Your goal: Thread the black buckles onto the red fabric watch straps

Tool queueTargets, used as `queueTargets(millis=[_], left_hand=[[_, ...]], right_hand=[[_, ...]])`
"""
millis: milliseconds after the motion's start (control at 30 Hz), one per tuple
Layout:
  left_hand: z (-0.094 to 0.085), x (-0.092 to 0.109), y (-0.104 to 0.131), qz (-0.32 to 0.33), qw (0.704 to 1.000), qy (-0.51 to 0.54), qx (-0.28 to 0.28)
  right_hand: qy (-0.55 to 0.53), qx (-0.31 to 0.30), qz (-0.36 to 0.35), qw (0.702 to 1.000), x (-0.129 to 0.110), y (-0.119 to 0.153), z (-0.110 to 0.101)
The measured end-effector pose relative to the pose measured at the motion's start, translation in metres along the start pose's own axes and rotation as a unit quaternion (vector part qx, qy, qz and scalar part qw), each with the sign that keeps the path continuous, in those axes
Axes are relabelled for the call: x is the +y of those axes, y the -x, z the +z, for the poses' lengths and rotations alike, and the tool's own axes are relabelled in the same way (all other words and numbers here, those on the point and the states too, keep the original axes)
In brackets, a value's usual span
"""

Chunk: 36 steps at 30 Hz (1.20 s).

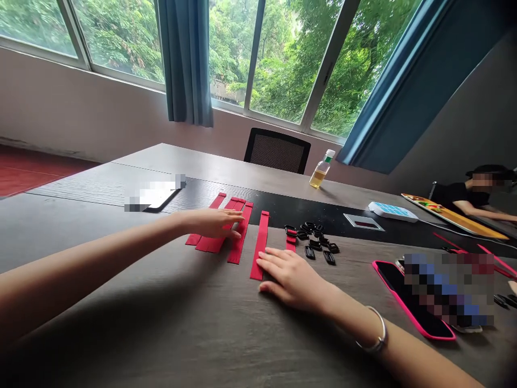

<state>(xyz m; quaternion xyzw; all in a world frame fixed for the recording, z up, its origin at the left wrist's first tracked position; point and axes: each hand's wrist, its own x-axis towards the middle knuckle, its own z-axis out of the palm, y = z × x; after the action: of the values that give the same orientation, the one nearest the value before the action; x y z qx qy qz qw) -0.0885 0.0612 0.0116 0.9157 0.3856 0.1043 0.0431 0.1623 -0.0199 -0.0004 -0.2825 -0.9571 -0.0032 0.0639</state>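
While both hands are palm down and well apart from each other, neither is closed on anything. Left hand (214,222): fingers stretched out over the grouped red straps (210,244), its fingertips close to one more strap (237,249) at the group's right edge; cannot tell whether the palm presses on them. Right hand (293,276) (silver bangle (383,330) on that forearm): fingertips at the lower part of a single red strap (262,231), which lies slanted on the grey table (181,334), apart from the group. Just beyond the right hand, a short strap (291,241) carries a black buckle at its far end; its near end is hidden. Loose black buckles (315,244) lie scattered beside it. Farther right: pink-edged phone (399,293). Bottle (319,175) upright on the table's far side, contents yellowish.
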Motion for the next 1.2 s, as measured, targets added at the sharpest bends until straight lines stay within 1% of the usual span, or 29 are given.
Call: queueTargets(millis=[100, 167, 233, 300, 400, 500, 600, 767, 867, 1067, 1200], left_hand=[[0.005, -0.016, 0.017, -0.01, 0.999, -0.021, -0.038], [0.011, -0.023, 0.026, -0.028, 0.997, -0.03, -0.062], [0.015, -0.025, 0.032, -0.043, 0.995, -0.029, -0.087], [0.017, -0.023, 0.033, -0.051, 0.993, -0.022, -0.106], [0.016, -0.014, 0.032, -0.061, 0.991, -0.014, -0.116], [0.016, -0.005, 0.031, -0.065, 0.99, -0.008, -0.121], [0.016, 0.001, 0.033, -0.062, 0.989, 0.0, -0.135], [0.015, 0.004, 0.031, -0.074, 0.985, -0.02, -0.157], [0.014, 0.005, 0.027, -0.078, 0.984, -0.028, -0.157], [0.018, 0.006, 0.023, -0.077, 0.986, -0.036, -0.142], [0.02, 0.007, 0.022, -0.062, 0.987, -0.042, -0.144]], right_hand=[[-0.005, 0.007, -0.001, 1.0, 0.015, -0.016, 0.002], [-0.007, 0.009, -0.006, 1.0, 0.018, -0.026, 0.001], [-0.008, 0.004, -0.009, 1.0, 0.016, -0.034, -0.002], [-0.006, 0.001, -0.003, 1.0, 0.012, -0.04, -0.004], [0.011, 0.016, 0.012, 1.0, 0.006, -0.047, -0.002], [0.031, 0.019, -0.011, 0.999, 0.003, -0.05, 0.005], [0.038, 0.009, -0.028, 0.999, 0.003, -0.052, 0.009], [0.035, 0.008, -0.01, 0.999, 0.009, -0.055, 0.009], [0.041, 0.012, -0.009, 0.999, 0.012, -0.057, 0.01], [0.044, 0.021, -0.017, 0.999, 0.014, -0.058, 0.013], [0.039, 0.025, -0.015, 0.999, 0.013, -0.057, 0.014]])
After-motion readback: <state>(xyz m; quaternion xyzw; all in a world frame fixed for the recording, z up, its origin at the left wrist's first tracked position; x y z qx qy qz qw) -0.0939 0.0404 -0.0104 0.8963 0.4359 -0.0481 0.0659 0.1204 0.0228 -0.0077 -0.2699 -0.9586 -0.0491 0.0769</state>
